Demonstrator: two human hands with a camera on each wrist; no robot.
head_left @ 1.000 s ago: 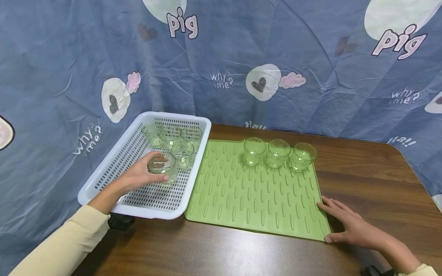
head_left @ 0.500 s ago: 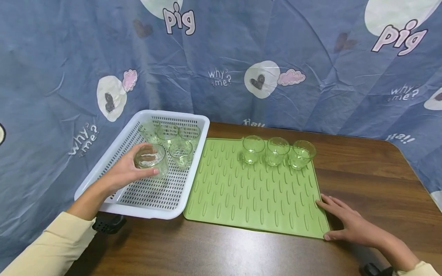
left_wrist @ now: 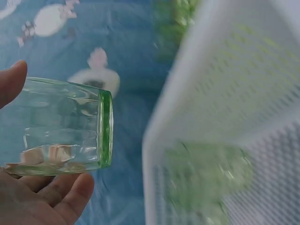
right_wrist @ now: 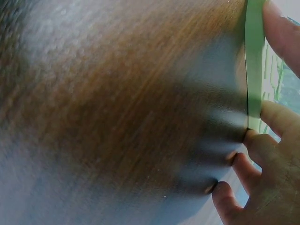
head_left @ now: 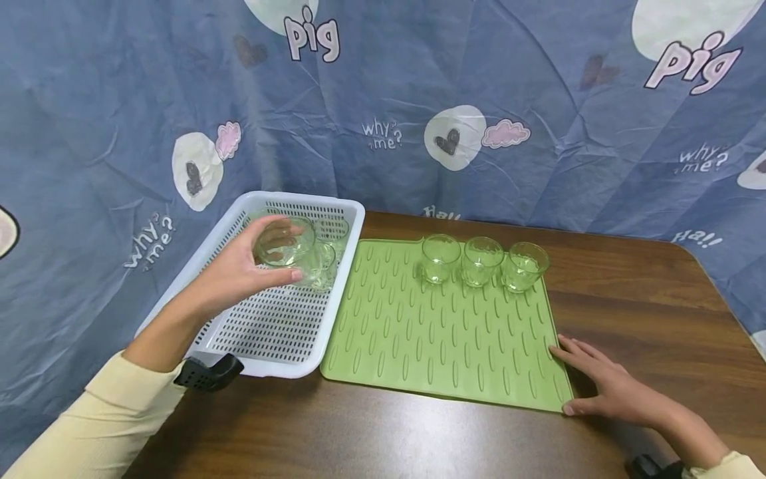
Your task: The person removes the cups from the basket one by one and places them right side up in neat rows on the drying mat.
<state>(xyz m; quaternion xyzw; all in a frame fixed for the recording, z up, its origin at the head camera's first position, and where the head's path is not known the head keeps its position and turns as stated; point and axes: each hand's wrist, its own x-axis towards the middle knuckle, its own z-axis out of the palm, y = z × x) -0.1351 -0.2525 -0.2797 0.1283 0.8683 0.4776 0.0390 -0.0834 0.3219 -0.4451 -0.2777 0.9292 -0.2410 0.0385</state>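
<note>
My left hand (head_left: 233,276) grips a clear, green-tinted drinking glass (head_left: 296,243) between thumb and fingers, raised over the white plastic basket (head_left: 281,368). In the left wrist view the held glass (left_wrist: 65,126) shows its thick green base, clear of the basket. Other glasses (head_left: 325,266) stand in the basket behind the held one, partly hidden by it. On the far right part of the green ribbed mat (head_left: 443,346) three similar glasses (head_left: 481,261) stand upright in a row. My right hand (head_left: 616,392) rests with spread fingers at the mat's right edge, touching it.
The basket stands left of the mat on a brown wooden table (head_left: 419,439). A blue patterned cloth (head_left: 371,80) hangs behind the table and on the left. Bare wood shows in front of the mat and to its right.
My left hand first drew the glass leftward, away from the others in the basket, then raised it upward and somewhat right. The right hand and the three glasses on the mat stay put.
</note>
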